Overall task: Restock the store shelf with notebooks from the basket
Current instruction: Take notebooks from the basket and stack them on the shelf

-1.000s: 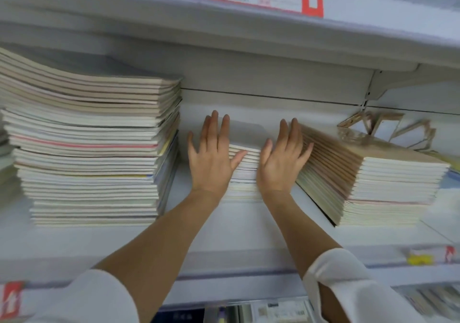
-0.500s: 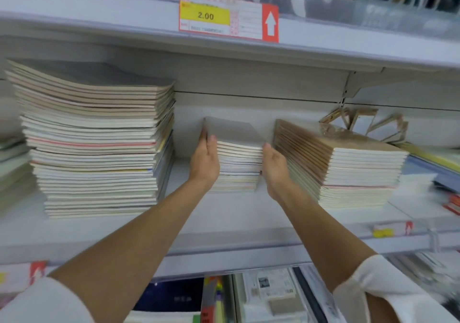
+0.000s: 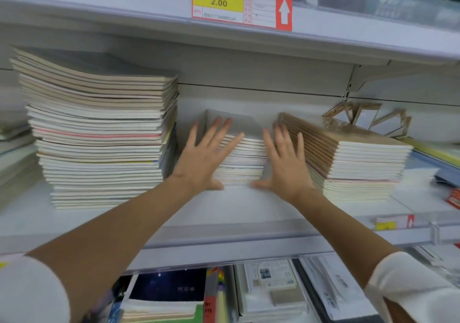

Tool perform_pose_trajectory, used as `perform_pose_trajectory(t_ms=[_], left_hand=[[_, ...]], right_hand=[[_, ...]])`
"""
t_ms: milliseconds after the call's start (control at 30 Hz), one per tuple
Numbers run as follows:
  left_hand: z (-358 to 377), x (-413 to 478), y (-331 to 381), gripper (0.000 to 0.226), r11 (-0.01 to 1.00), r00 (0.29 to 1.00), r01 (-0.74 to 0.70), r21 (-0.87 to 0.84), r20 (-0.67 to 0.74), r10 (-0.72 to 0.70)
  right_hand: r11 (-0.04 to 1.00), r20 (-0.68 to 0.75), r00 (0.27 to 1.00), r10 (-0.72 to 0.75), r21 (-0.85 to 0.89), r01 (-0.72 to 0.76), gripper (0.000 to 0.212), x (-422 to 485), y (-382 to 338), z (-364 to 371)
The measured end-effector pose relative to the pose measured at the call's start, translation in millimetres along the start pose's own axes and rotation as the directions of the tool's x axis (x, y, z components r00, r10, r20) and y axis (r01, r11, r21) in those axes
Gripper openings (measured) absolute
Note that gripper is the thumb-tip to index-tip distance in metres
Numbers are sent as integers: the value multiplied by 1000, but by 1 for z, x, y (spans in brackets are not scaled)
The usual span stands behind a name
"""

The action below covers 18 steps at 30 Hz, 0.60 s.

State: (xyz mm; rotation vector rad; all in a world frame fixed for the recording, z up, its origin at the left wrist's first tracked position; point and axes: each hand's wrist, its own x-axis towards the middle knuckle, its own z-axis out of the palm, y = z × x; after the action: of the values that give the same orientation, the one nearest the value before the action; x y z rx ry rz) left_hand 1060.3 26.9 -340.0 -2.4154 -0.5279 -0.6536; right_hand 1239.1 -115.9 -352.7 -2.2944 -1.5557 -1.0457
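Head: left hand [image 3: 199,163], right hand [image 3: 286,168], fingers [image 3: 212,133] splayed wide, squaring middle notebook stack [image 3: 242,158]; next I'd fetch more notebooks.

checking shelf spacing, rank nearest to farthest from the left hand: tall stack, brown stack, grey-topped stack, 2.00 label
1. grey-topped stack: touched by left hand
2. tall stack: just left
3. brown stack: right side
4. 2.00 label: upper shelf edge
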Motion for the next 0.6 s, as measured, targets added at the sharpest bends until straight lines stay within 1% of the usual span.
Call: perform_pose_trajectory(t_ms=[33, 67, 167, 233, 367, 467, 533, 600], left_hand=[[4, -1, 0, 139, 996, 999, -49, 79, 16, 48], [8, 0, -1, 138, 990, 998, -61, 129, 30, 57], [14, 3, -5, 139, 984, 999, -37, 176, 28, 33], [17, 4, -4, 140, 982, 1000, -27, 185, 14, 25], [22, 4, -1, 143, 977, 1000, 8, 213, -15, -4], [20, 2, -2, 141, 974, 1000, -14, 228, -8, 16], [19, 0, -6, 136, 968, 998, -53, 247, -8, 56], [18, -1, -11, 130, 958, 995, -88, 273, -12, 94]], right_hand=[[997, -12, 998, -58, -57, 57, 135, 0, -5, -3], [993, -2, 996, -84, -83, 83, 136, 3, -6, 4], [990, 43, 998, -46, -129, 51, 137, 8, -11, 11], [989, 27, 999, -29, -147, 33, 136, 9, -11, 15], [988, 14, 1000, 4, -153, -2, 135, 12, -16, 16], [989, 32, 999, 15, -145, -10, 132, 9, -18, 13], [995, 18, 1000, 14, -100, -13, 126, 8, -17, 13], [999, -20, 1000, 21, -47, -22, 114, 11, -15, 13]])
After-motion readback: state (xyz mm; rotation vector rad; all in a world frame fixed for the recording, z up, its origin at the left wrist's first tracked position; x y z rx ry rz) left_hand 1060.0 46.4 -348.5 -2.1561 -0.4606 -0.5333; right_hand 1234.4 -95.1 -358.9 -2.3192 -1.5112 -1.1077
